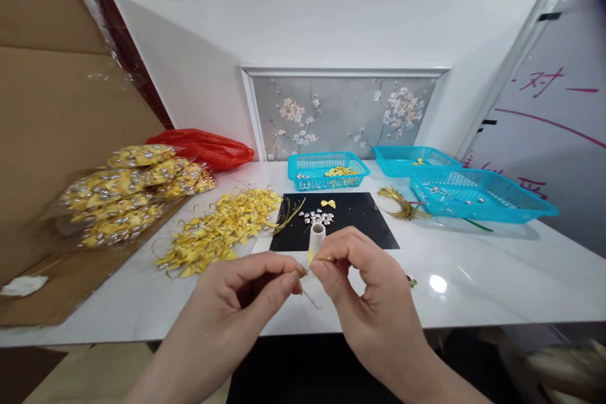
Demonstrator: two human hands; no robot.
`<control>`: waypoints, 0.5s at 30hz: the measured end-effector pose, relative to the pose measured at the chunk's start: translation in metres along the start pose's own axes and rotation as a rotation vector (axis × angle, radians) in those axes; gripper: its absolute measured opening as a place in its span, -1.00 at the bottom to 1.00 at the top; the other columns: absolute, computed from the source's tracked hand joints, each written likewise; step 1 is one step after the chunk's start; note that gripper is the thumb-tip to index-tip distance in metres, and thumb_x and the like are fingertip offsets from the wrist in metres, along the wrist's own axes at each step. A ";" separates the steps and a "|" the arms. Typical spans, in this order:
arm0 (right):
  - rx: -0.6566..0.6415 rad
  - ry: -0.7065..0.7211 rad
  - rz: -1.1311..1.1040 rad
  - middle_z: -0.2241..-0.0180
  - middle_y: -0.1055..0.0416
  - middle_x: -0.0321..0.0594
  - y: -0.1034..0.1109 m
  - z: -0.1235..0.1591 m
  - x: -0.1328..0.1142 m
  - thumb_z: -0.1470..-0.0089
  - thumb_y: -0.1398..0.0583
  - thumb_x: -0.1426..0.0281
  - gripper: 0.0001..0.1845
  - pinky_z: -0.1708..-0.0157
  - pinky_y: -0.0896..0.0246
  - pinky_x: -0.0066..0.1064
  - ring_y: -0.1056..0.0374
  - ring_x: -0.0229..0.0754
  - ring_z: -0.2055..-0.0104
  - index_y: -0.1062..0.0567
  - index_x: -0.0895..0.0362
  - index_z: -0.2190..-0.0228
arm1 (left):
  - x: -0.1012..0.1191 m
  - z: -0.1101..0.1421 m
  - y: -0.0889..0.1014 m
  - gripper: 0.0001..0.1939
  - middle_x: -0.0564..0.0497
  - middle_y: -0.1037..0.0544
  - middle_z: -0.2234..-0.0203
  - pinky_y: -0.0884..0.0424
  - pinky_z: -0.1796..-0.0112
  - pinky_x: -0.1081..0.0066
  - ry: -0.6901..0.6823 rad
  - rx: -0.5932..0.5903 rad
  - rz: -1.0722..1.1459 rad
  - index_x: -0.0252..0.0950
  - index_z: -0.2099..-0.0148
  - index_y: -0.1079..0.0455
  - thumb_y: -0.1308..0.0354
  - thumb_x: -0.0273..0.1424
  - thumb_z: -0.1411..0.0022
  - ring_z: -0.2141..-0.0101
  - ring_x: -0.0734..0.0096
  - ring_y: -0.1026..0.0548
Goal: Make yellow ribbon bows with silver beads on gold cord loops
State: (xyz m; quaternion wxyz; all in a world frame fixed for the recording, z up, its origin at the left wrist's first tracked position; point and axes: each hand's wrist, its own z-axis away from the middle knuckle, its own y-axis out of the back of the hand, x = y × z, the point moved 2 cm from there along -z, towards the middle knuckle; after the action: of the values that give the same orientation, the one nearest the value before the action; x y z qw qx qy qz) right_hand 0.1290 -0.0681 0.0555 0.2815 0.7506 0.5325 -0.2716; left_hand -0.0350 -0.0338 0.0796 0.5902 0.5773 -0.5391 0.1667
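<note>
Both my hands meet over the table's front edge. My left hand (255, 297) pinches a thin yellowish cord (311, 298) between thumb and forefinger, and one end of it dangles below. Close on the right, my right hand (362, 278) is closed in a pinch at the same cord; most of what its fingertips grip is hidden. Just behind the fingertips stands a white tube-like spool (317, 237). Beyond it, a black mat (364, 221) carries silver heart-shaped beads (318, 217), one yellow bow (328, 204) and loose cords (290, 218).
Left of the mat lies a heap of yellow bow pieces (222, 227). Bagged bows (127, 196) rest on cardboard (61, 284), near a red plastic bag (203, 146). Blue baskets (329, 156) stand at the back and right, beside a bundle of cords (401, 203).
</note>
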 end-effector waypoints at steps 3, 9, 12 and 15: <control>-0.011 -0.014 -0.022 0.45 -0.30 -0.38 0.000 -0.001 0.000 -0.19 -0.13 0.55 -0.82 0.44 -0.12 -0.47 -0.21 -0.34 0.41 -0.36 0.12 0.44 | 0.000 0.001 0.000 -0.84 0.14 -0.62 0.51 -0.44 0.42 0.57 0.003 -0.011 -0.020 -0.14 0.37 -0.57 -0.18 -0.36 -0.23 0.44 0.44 -0.54; -0.079 -0.023 0.003 0.47 -0.27 -0.36 -0.003 0.000 0.002 -0.20 -0.11 0.54 -0.80 0.42 -0.10 -0.41 -0.19 -0.30 0.40 -0.33 0.13 0.48 | 0.002 0.003 -0.005 -0.82 0.11 -0.62 0.50 -0.41 0.44 0.50 -0.088 0.012 -0.213 -0.16 0.33 -0.55 -0.13 -0.42 -0.26 0.46 0.41 -0.54; -0.134 -0.062 -0.011 0.48 -0.25 -0.36 -0.001 0.002 0.002 -0.19 -0.12 0.52 -0.79 0.41 -0.07 -0.40 -0.16 -0.29 0.42 -0.31 0.12 0.49 | -0.001 0.004 -0.006 -0.83 0.08 -0.60 0.48 -0.38 0.44 0.46 -0.193 0.103 -0.380 -0.19 0.27 -0.51 -0.09 -0.44 -0.29 0.47 0.40 -0.53; -0.169 -0.192 -0.131 0.48 -0.27 -0.36 0.002 0.002 0.003 -0.19 -0.14 0.45 -0.79 0.43 -0.07 -0.40 -0.16 -0.28 0.43 -0.31 0.10 0.49 | -0.006 0.003 -0.003 -0.86 0.02 -0.62 0.38 -0.39 0.32 0.42 -0.245 0.206 -0.480 -0.23 0.21 -0.47 -0.07 -0.46 -0.31 0.37 0.34 -0.55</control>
State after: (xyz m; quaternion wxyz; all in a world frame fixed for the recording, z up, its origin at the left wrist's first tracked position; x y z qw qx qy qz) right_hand 0.1313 -0.0682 0.0522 0.3750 0.6586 0.5719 -0.3141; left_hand -0.0364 -0.0341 0.0723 0.4814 0.7613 -0.4344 0.0051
